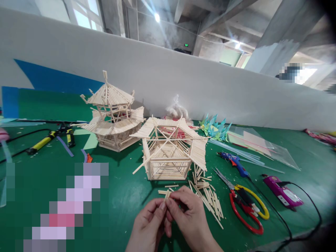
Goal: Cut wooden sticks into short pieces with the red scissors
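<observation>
My left hand [151,220] and my right hand [187,215] meet at the fingertips, low in the middle of the head view. Both are closed in a pinch on short pale wooden sticks [167,194], mostly covered by my fingers. Just beyond them stands a partly roofed pavilion model [169,164] built of the same sticks, with a long stick jutting out at its left. To its left is a taller pagoda model [112,122] with a pointed roof. Loose wooden sticks [214,201] lie heaped beside my right hand.
At right lie red-and-yellow-handled scissors [245,206], a blue glue gun [235,162] and a purple corded device [283,190]. Yellow-black pliers [43,141] lie left. Turquoise folded paper [215,126] and a plastic bag [177,109] sit by the white partition [236,94]. A blurred patch [70,206] covers the lower left.
</observation>
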A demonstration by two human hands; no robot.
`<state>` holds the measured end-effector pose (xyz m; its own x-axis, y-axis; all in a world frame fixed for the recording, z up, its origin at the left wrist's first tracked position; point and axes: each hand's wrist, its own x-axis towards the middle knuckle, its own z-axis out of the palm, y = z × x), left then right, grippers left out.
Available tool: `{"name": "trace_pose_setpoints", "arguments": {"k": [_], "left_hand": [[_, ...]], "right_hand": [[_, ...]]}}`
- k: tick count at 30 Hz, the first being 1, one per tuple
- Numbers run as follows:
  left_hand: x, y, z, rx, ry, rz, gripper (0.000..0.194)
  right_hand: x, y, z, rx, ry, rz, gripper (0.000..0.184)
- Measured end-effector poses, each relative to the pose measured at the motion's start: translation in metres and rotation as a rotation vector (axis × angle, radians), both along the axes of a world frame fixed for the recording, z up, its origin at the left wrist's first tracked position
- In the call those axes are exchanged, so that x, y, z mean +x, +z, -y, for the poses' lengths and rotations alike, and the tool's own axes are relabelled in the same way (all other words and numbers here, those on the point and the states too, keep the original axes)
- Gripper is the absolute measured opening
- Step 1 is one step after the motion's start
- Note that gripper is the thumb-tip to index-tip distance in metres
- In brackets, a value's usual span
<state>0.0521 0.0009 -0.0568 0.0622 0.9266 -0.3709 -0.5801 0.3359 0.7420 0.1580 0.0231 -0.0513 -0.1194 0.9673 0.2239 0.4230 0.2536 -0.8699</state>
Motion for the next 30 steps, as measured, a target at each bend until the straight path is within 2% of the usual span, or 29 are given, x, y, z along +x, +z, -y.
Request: {"name": "trace_pose_setpoints", "arguments": {"k": [3, 7, 10, 11, 14, 17, 20, 24, 27, 30], "left_hand": [[-0.003, 0.002, -0.001, 0.011, 0.019, -0.057, 0.011], [-0.013, 0.002, -0.002, -0.001, 0.018, -0.128, 0.012], [-0.017, 0.001, -0.002, -0.005, 0.018, -0.154, 0.013], [-0.018, 0.0, -0.002, -0.006, 0.021, -0.16, 0.013], [-0.018, -0.001, -0.002, -0.017, 0.018, -0.159, 0.015], [-0.017, -0.001, -0.002, -0.032, 0.016, -0.153, 0.019], [-0.018, 0.001, -0.002, -0.045, 0.039, -0.168, 0.022], [-0.021, 0.001, -0.001, -0.046, 0.053, -0.175, 0.024], [-0.023, 0.0, 0.0, -0.057, 0.05, -0.168, 0.024], [-0.023, 0.0, -0.001, -0.06, 0.057, -0.158, 0.023]], "right_hand": [[0.029, 0.001, 0.005, -0.027, -0.089, 0.104, 0.024], [0.117, -0.008, 0.012, -0.041, -0.406, 0.345, 0.03], [0.192, -0.027, 0.016, -0.109, -0.595, 0.574, 0.033], [0.212, -0.035, 0.017, -0.073, -0.636, 0.646, 0.038], [0.252, -0.055, 0.015, -0.067, -0.617, 0.776, 0.043], [0.262, -0.06, 0.008, -0.232, -0.51, 0.793, 0.036], [0.259, -0.051, -0.003, -0.391, -0.365, 0.831, 0.031], [0.257, -0.045, -0.015, -0.417, -0.269, 0.908, 0.029], [0.258, -0.046, -0.015, -0.389, -0.306, 0.912, 0.027], [0.258, -0.039, -0.005, -0.268, -0.437, 0.776, 0.033]]}}
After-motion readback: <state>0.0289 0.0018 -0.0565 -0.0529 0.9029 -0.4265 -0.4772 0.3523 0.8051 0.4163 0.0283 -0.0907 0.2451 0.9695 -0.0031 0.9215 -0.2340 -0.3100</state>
